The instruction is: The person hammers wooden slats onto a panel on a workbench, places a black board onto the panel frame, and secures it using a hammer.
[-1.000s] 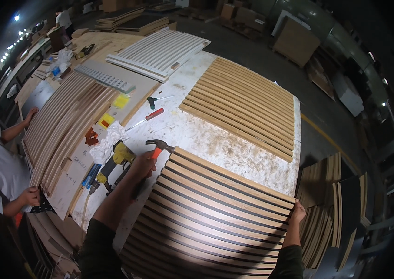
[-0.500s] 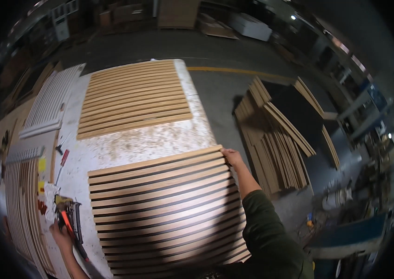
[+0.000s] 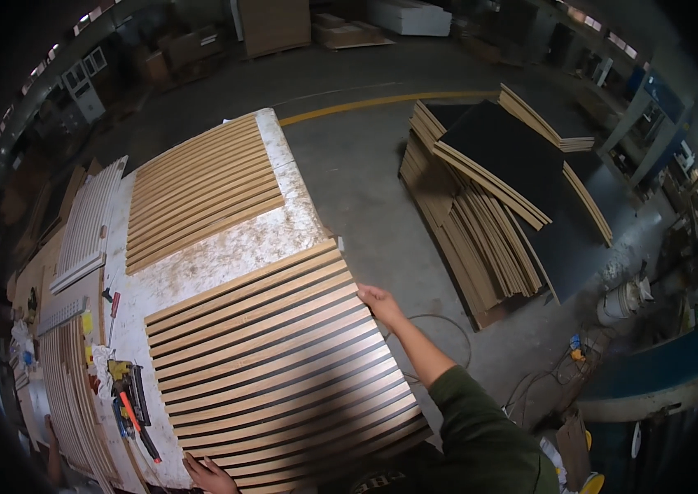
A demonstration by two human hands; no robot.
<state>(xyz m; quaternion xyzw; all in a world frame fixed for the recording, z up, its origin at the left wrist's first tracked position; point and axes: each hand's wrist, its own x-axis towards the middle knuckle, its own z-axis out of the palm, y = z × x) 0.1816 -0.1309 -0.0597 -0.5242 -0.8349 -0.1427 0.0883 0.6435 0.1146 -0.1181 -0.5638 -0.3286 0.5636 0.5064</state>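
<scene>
A slatted wood panel (image 3: 283,354), pale strips on a black backing, lies on the near part of the white worktable. My right hand (image 3: 379,305) holds its right edge, a little nearer than the far corner. At the panel's lower left edge is my left hand (image 3: 210,475), its fingers closed against the rim. Just left of the panel lie a yellow-and-black nail gun (image 3: 123,375) and an orange-handled hammer (image 3: 136,424), both untouched. Farther along the table sits another slatted wood panel (image 3: 205,189).
Stacked black-faced boards (image 3: 497,165) stand on the floor to the right. The table's top (image 3: 225,243) is strewn with brown specks. A red screwdriver (image 3: 114,305) and bundles of strips (image 3: 65,387) lie left. Another person's arm (image 3: 53,449) shows at lower left.
My left hand has left the tools and come to the near panel's left edge. My right hand has slid nearer from the far corner. The view has turned right.
</scene>
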